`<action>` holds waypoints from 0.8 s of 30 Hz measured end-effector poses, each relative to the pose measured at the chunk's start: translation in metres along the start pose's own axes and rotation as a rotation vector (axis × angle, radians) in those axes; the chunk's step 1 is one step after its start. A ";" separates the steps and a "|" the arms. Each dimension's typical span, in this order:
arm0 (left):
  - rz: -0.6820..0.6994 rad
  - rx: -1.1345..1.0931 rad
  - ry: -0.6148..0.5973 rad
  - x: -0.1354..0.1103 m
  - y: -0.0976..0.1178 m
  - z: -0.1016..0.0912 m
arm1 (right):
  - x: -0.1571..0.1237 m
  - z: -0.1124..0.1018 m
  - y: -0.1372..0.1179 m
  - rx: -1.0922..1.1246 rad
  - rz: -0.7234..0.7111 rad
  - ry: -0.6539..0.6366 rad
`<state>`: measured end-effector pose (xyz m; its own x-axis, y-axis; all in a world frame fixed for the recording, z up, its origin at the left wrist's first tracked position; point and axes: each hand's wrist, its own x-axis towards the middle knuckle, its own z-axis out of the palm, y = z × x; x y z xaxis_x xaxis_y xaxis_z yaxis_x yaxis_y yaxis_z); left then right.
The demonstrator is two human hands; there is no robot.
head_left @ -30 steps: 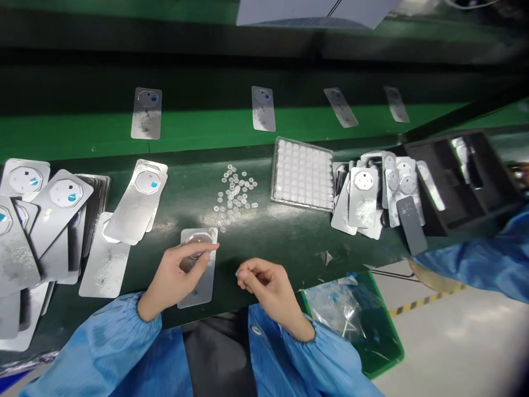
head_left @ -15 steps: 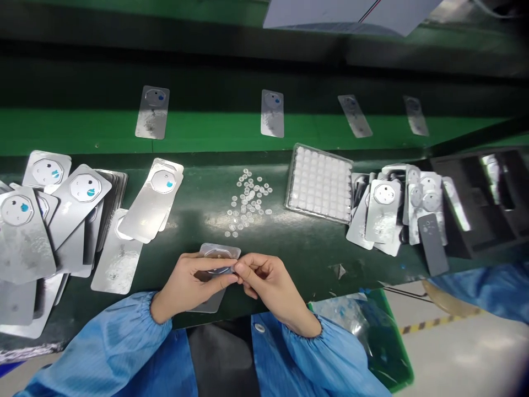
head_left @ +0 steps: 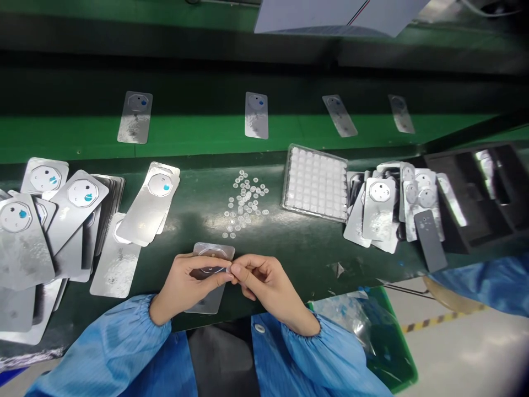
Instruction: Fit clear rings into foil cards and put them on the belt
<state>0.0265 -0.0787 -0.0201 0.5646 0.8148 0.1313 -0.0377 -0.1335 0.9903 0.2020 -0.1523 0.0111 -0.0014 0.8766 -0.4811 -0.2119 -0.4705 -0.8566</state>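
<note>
A silver back cover (head_left: 210, 275) is pinned flat under the left hand (head_left: 185, 286) at the near edge of the dark green bench (head_left: 297, 242). The right hand (head_left: 264, 281) is pinched at the cover's camera ring; whether a lens disc is held cannot be told. A slipped pinch could misplace or drop a disc. Beyond the cover, loose clear discs (head_left: 244, 204) are scattered. Right of them sits a cell tray (head_left: 314, 183); further off, the green conveyor (head_left: 198, 129) carries spaced covers.
</note>
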 end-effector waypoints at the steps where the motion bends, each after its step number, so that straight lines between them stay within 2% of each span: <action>1: 0.007 0.003 -0.003 0.000 0.000 0.000 | 0.000 -0.001 -0.002 -0.014 -0.002 -0.007; 6: 0.104 0.043 0.004 -0.002 -0.006 0.000 | 0.002 -0.005 -0.009 -0.096 -0.032 -0.061; 9: 0.084 0.044 0.049 -0.003 -0.007 0.000 | 0.000 -0.004 -0.007 -0.143 -0.086 -0.030; 13: 0.071 0.027 0.060 -0.003 -0.007 -0.001 | -0.004 -0.001 -0.005 -0.409 -0.308 0.122; 15: 0.111 0.028 0.054 -0.003 -0.006 -0.002 | -0.006 -0.002 -0.005 -0.495 -0.381 0.126; 17: 0.149 0.046 0.062 -0.004 -0.006 -0.002 | -0.006 -0.005 -0.007 -0.453 -0.325 0.080; 21: 0.239 0.097 0.082 -0.004 -0.008 -0.002 | -0.003 -0.008 -0.009 -0.240 -0.019 -0.044; 24: 0.292 0.112 0.087 -0.004 -0.008 -0.002 | -0.001 -0.006 -0.012 -0.113 0.073 -0.095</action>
<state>0.0224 -0.0799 -0.0287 0.4702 0.7775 0.4176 -0.0943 -0.4262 0.8997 0.2107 -0.1486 0.0205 -0.1066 0.8426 -0.5278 -0.0967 -0.5371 -0.8380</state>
